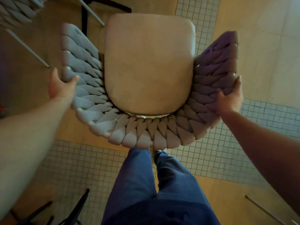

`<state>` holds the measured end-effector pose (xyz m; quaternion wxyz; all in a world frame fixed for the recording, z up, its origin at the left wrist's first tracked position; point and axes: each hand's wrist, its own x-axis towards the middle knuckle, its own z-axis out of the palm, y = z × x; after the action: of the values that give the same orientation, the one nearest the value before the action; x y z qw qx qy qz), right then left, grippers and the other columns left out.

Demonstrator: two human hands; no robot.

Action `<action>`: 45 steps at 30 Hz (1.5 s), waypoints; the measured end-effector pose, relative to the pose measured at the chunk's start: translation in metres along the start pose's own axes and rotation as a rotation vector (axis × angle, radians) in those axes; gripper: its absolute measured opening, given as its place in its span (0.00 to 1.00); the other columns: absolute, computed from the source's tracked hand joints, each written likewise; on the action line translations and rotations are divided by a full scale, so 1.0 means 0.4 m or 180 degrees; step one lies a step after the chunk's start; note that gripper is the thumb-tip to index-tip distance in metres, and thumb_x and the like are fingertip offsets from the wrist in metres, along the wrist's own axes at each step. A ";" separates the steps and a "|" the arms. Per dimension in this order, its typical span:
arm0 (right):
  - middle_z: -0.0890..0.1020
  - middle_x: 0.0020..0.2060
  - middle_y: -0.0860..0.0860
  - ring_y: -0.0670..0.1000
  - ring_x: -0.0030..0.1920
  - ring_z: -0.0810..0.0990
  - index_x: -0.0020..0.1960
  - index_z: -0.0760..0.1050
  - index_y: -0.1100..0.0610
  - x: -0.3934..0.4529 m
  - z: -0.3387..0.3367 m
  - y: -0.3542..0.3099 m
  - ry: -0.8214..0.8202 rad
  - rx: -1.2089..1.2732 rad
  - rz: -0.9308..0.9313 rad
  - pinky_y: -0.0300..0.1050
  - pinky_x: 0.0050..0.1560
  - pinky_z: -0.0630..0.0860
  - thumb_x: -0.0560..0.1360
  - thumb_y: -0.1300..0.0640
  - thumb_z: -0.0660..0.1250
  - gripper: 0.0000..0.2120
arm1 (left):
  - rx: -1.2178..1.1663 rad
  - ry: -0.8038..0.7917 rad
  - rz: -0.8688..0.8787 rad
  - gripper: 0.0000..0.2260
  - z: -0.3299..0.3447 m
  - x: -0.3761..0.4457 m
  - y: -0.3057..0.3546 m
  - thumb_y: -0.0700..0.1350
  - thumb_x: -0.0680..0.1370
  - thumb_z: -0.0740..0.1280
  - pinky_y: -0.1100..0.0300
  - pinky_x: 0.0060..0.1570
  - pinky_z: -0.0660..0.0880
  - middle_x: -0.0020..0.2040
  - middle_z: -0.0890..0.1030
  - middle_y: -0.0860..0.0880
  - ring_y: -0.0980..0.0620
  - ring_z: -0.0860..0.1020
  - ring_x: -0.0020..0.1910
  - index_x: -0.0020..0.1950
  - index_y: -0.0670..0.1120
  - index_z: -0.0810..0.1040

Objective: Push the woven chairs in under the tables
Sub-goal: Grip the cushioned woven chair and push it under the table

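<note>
I look straight down on a woven chair (138, 132) with a thick braided grey wrap-around back and a beige seat cushion (149, 65). My left hand (60, 86) grips the left arm of the woven back, thumb over its top edge. My right hand (230, 96) grips the right arm of the back in the same way. The chair's open front faces away from me. My legs in blue trousers (155, 189) stand right behind the chair back. No table top shows in this view.
A second woven chair (14, 12) with thin white legs (27, 47) stands at the top left. Dark table or chair legs (84, 15) lie beyond the seat. More dark legs (76, 207) sit at the bottom left. The floor mixes wood-toned panels and small white tiles (203, 159).
</note>
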<state>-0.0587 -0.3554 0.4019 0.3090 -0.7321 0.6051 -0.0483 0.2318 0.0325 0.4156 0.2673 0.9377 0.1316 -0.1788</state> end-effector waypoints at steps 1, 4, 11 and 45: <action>0.72 0.70 0.53 0.56 0.67 0.72 0.77 0.57 0.49 0.012 -0.005 0.001 0.0011 -0.0031 0.0012 0.44 0.64 0.67 0.72 0.53 0.66 0.35 | -0.0007 -0.0071 0.0013 0.35 0.007 0.035 0.024 0.55 0.74 0.70 0.55 0.70 0.64 0.75 0.69 0.45 0.46 0.68 0.73 0.76 0.47 0.62; 0.78 0.63 0.54 0.59 0.60 0.77 0.72 0.62 0.45 0.030 0.009 -0.003 0.0074 -0.0140 0.0078 0.49 0.58 0.71 0.72 0.50 0.66 0.30 | -0.0013 -0.0150 -0.0163 0.26 0.027 0.109 0.057 0.51 0.72 0.73 0.53 0.63 0.70 0.67 0.77 0.43 0.43 0.76 0.65 0.68 0.45 0.71; 0.80 0.58 0.58 0.63 0.56 0.78 0.67 0.66 0.48 0.034 0.021 -0.008 0.0282 -0.0314 0.0248 0.53 0.54 0.72 0.72 0.45 0.66 0.25 | 0.0085 -0.0003 -0.0071 0.24 0.036 0.122 0.041 0.58 0.71 0.71 0.47 0.57 0.74 0.59 0.81 0.40 0.39 0.79 0.57 0.58 0.43 0.75; 0.81 0.53 0.64 0.68 0.51 0.78 0.62 0.69 0.50 0.323 0.124 -0.365 -0.0353 -0.0652 -0.1026 0.57 0.49 0.73 0.72 0.47 0.68 0.21 | -0.0271 0.0697 -0.1191 0.22 0.016 0.034 -0.035 0.56 0.74 0.70 0.46 0.47 0.74 0.54 0.81 0.36 0.35 0.79 0.52 0.56 0.39 0.74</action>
<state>0.1224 -0.4429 0.3972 0.2540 -0.8487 0.4639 0.0051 0.2375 0.0426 0.3986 0.2529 0.8986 0.3390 -0.1166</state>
